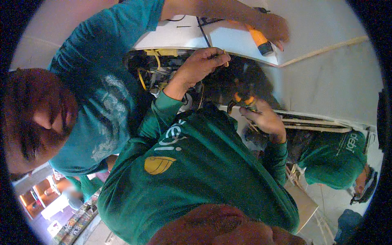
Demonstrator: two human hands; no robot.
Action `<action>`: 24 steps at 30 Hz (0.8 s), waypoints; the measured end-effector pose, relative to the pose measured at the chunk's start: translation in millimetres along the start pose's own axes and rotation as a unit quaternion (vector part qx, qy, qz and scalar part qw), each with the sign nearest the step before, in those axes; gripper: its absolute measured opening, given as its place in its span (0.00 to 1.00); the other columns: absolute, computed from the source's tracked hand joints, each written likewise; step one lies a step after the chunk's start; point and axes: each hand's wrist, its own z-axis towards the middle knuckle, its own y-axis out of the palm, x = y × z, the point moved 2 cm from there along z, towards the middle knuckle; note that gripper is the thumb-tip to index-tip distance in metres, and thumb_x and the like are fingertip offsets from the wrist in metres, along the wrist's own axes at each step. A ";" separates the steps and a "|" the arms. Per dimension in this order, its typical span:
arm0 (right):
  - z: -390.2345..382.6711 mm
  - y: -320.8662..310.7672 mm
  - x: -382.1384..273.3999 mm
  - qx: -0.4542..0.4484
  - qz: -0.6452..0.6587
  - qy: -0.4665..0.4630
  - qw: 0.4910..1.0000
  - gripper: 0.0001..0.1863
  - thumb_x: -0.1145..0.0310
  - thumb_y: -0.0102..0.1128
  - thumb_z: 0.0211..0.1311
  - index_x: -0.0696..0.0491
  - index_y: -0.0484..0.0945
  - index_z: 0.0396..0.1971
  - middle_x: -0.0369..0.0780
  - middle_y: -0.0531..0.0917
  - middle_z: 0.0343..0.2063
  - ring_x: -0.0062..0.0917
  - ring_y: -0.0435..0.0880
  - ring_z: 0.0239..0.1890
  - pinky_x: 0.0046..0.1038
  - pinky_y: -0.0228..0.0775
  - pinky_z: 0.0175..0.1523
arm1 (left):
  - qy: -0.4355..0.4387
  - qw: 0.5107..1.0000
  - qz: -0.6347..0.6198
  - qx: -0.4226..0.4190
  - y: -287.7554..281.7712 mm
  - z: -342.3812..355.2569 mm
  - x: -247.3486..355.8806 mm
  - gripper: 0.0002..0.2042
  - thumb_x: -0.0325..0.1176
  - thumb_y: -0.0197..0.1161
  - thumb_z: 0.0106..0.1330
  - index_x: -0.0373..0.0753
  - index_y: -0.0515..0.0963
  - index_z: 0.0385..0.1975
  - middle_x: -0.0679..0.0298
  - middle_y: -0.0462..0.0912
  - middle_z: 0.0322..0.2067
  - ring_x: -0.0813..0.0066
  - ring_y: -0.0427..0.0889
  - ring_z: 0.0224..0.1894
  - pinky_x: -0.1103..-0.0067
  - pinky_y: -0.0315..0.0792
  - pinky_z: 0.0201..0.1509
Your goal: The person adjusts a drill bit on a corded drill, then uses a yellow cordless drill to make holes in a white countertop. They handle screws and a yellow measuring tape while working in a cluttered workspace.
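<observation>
My left hand (202, 65) is raised at the middle, thumb and fingers pinched on a small thin yellowish piece (226, 58) whose kind I cannot make out. Lower and to the right, my right hand (265, 117) is closed around pliers (244, 99) with orange and black handles. The jaws of the pliers are hard to see against the dark area beyond. Between and behind my hands lies a dark recess with a tangle of wires and parts, among them a yellow cable (141, 79).
A co-worker in a teal shirt (110, 90) leans in from the left. That person's arm reaches across the top, hand (277, 30) beside an orange and black tool (259, 41) on a white surface (171, 38). Another person in a green shirt (339, 159) is at the right.
</observation>
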 end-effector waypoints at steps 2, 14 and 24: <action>-1.7 -6.8 4.8 0.048 0.096 -0.066 0.992 0.31 0.64 0.66 0.68 0.54 0.70 0.68 0.41 0.81 0.60 0.29 0.76 0.62 0.32 0.63 0.69 | 0.011 0.998 -0.060 0.000 -4.9 1.7 -4.2 0.11 0.42 0.59 0.77 0.41 0.82 0.40 0.74 0.83 0.33 0.87 0.73 0.32 0.86 0.67 0.36; 63.3 -54.6 -50.6 0.240 -0.077 -0.102 0.962 0.25 0.53 0.66 0.68 0.59 0.73 0.51 0.46 0.82 0.40 0.38 0.82 0.41 0.40 0.74 0.51 | 0.135 0.965 -0.017 0.224 -24.8 -66.0 13.8 0.07 0.33 0.67 0.72 0.37 0.80 0.37 0.71 0.81 0.31 0.85 0.75 0.36 0.82 0.72 0.43; 237.9 -72.4 -130.7 0.175 -0.285 -0.296 0.895 0.27 0.53 0.68 0.64 0.59 0.78 0.53 0.56 0.83 0.46 0.50 0.83 0.51 0.46 0.74 0.57 | 0.253 0.938 0.050 0.231 -16.0 -96.0 15.5 0.09 0.35 0.67 0.72 0.36 0.78 0.33 0.65 0.81 0.29 0.76 0.77 0.31 0.77 0.71 0.38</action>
